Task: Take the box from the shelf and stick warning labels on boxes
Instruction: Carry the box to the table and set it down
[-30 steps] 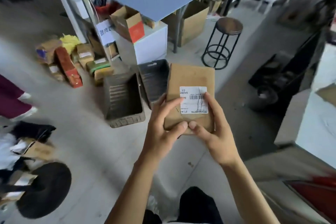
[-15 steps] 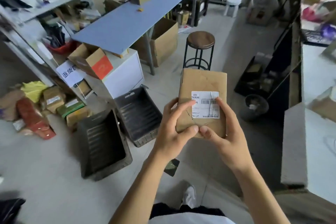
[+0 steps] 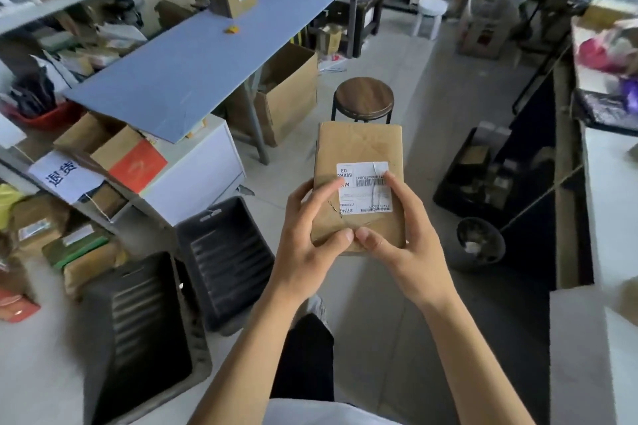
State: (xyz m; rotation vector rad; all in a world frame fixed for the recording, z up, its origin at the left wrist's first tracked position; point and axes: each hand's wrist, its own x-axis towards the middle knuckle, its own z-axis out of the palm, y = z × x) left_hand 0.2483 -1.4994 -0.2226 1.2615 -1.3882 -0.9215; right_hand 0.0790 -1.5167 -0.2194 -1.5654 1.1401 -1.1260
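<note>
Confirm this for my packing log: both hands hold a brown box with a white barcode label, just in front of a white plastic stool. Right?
Not quite. In the head view the stool just beyond the box is dark wood on black legs. Both hands, left and right, do hold it, white label up.

Flat brown cardboard box (image 3: 359,162), rectangular, creased and scuffed, with diagonal fold marks across its upper face and a small tear near the lower middle. Carried in the air, off any surface, long axis pointing away from the person, broad face turned up. White rectangular printed label (image 3: 365,187) stuck on the broad face, right of centre, bearing a barcode and text reading upside down; its surface is wrinkled.
</note>
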